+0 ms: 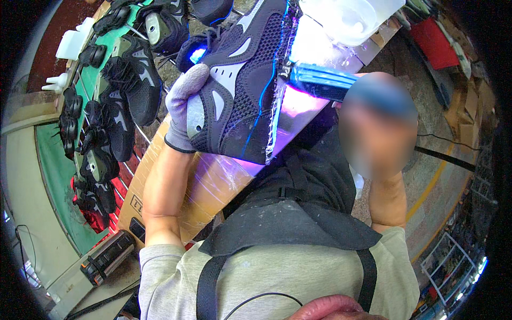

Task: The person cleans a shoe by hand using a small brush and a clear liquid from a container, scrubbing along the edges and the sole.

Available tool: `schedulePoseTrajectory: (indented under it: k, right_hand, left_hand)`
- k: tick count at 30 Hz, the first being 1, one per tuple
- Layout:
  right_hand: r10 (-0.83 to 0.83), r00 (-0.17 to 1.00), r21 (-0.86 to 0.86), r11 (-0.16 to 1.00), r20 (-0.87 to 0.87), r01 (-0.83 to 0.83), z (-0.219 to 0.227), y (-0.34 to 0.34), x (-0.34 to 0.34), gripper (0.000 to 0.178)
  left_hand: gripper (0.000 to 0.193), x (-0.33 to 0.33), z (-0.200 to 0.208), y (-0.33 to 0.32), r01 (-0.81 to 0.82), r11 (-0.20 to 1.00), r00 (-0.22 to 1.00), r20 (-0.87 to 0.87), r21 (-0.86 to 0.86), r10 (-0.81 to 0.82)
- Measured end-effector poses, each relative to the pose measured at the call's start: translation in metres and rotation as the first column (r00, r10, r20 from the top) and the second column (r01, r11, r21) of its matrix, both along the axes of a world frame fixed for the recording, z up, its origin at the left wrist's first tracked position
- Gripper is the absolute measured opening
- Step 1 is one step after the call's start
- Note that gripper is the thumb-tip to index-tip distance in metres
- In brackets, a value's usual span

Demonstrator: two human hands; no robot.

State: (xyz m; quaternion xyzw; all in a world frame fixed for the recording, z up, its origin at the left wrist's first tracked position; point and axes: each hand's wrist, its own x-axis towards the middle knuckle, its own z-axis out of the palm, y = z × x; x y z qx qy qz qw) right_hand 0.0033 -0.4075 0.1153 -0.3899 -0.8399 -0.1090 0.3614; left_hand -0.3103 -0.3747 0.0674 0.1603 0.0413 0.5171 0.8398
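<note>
Grey-gloved, the left hand is, as I see it remotely, clamped around the heel of the black-and-grey mesh shoe upper at upper centre, seemingly so its raw edge faces the blue brush-like tool. Blur masks the right hand; I cannot tell its grip. Black laced shoes crowd the upper left.

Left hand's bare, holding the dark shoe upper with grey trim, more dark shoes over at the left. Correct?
No: the left hand wears a pale glove, per the head view. It does hold the dark shoe upper, with more dark shoes at the left.
</note>
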Motion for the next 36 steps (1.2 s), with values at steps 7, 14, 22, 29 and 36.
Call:
schedulePoseTrajectory:
  k: [7,14,22,29,36]
  right_hand:
    - [0.144,0.967,-0.186,0.965,-0.213,-0.184,0.012,-0.007,-0.013,0.02]
    - [0.203,0.927,-0.309,0.901,-0.316,-0.303,0.015,0.002,-0.006,0.024]
    - [0.244,0.653,-0.435,0.575,-0.717,-0.693,0.013,0.023,-0.001,0.02]
    - [0.267,0.674,-0.431,0.597,-0.689,-0.677,0.022,0.017,-0.001,0.019]
    - [0.417,0.765,-0.356,0.705,-0.492,-0.613,0.046,0.014,0.002,0.02]
  left_hand:
    - [0.053,0.0,0.01,-0.003,0.024,0.997,1.0,-0.004,0.069,-0.024]
    - [0.044,-0.014,0.001,0.004,-0.056,0.99,0.985,-0.171,-0.129,0.033]
    - [0.045,-0.002,0.023,0.004,-0.137,0.987,0.911,-0.401,-0.079,0.095]
    - [0.044,-0.004,0.026,0.007,-0.029,0.999,0.979,-0.202,-0.04,0.02]
    - [0.038,0.011,0.037,0.007,-0.243,0.949,0.837,-0.451,0.2,0.309]
